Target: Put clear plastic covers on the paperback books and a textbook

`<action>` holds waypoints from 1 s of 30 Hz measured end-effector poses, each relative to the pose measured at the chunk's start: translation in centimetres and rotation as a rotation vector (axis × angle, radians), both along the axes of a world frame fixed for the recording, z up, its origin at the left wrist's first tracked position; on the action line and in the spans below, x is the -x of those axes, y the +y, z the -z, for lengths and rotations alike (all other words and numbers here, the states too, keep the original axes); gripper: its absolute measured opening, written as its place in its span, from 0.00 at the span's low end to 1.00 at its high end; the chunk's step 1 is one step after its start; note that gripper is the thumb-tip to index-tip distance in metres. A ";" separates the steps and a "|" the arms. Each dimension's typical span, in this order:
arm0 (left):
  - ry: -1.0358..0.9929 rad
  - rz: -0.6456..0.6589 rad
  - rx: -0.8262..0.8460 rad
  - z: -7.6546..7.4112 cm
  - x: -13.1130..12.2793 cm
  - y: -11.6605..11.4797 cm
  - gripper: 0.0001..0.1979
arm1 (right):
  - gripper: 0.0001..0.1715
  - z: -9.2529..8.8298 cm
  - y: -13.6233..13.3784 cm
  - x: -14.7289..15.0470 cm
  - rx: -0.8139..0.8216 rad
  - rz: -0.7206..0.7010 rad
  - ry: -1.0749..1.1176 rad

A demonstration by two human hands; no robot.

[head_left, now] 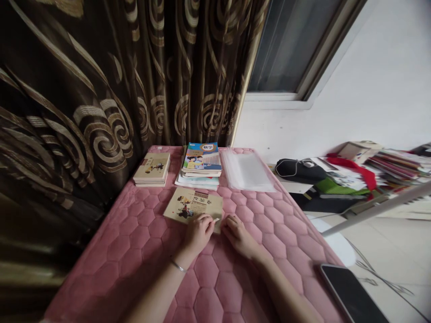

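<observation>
A cream-coloured book [191, 205] with dark printed figures lies flat on the pink quilted surface [215, 287]. My left hand [202, 226] rests on the book's near edge, its fingers curled together around a small whitish piece [216, 220] at the book's lower right corner. Just to the right, my right hand [235, 229] lies close to that corner with fingers bent and pressed together; what they hold, if anything, is hidden. Behind the book stand a stack of cream books [152, 168], a stack topped by a blue illustrated book [201, 157], and clear plastic sheets [248, 170].
A dark phone or tablet [352, 291] lies at the near right edge. Patterned curtains [111, 112] hang along the left and back. Beyond the right edge are a black pouch [299, 170], piled papers and books [397, 166], and a grey bar [373, 211].
</observation>
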State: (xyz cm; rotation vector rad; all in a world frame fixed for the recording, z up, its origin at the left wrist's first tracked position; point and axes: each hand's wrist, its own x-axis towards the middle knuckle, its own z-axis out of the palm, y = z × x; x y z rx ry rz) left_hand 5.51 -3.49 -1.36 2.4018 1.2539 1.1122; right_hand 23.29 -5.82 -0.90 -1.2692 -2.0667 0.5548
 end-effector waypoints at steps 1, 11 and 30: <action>0.001 0.001 0.002 0.0 0.0 0.0 0.10 | 0.12 -0.1 -0.1 -0.1 -0.018 0.002 -0.006; -0.011 -0.003 -0.001 -0.2 -0.1 0.0 0.10 | 0.10 -1.0 -0.6 -0.3 -0.099 -0.013 -0.233; 0.020 -0.002 0.009 -0.3 0.1 -0.1 0.09 | 0.12 -0.9 -0.7 0.4 -0.205 0.048 -0.370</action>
